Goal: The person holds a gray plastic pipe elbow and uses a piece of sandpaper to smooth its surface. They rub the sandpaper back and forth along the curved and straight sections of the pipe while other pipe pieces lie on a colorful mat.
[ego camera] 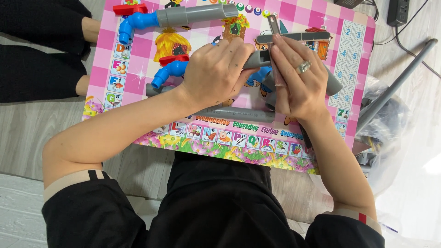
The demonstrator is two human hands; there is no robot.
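Observation:
My left hand (216,71) grips a short grey plastic pipe piece (258,59) over a small pink table (138,73) printed with letters and pictures. My right hand (296,76), with a ring on one finger, closes around the same pipe assembly from the right, where a grey fitting (334,85) sticks out past the palm. A blue part (258,75) shows between the two hands. Just beyond my fingertips lies a flat grey bar (294,36).
On the table lie a long grey pipe with a blue elbow (138,21), a blue tap with a red handle (172,68), and a grey pipe (239,114) under my wrists. A long grey pipe (395,85) and a clear plastic bag (386,133) are at the right; cables sit top right.

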